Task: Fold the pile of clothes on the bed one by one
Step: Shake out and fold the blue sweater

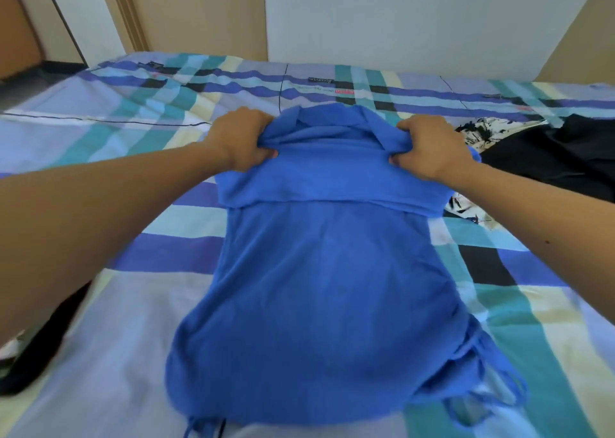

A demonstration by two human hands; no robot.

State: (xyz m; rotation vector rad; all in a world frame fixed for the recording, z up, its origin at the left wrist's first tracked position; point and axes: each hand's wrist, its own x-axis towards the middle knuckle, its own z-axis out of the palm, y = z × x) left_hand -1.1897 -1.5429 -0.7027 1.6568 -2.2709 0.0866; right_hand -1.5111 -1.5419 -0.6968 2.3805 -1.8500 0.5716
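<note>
A bright blue garment (329,291) lies lengthwise on the checked bed sheet (100,118) in the middle of the head view. Its far end is doubled back toward me in a band across the cloth. My left hand (241,141) grips the left corner of that folded band, fingers curled into the fabric. At the band's right corner, my right hand (429,150) holds the cloth the same way. Thin blue strings (479,371) trail from the near right edge of the garment.
A dark garment (559,158) and a white cloth with black print (479,131) lie on the bed to the right, just beyond my right hand. A black strip of cloth (40,354) hangs at the bed's near left. A wall and door frame stand behind the bed.
</note>
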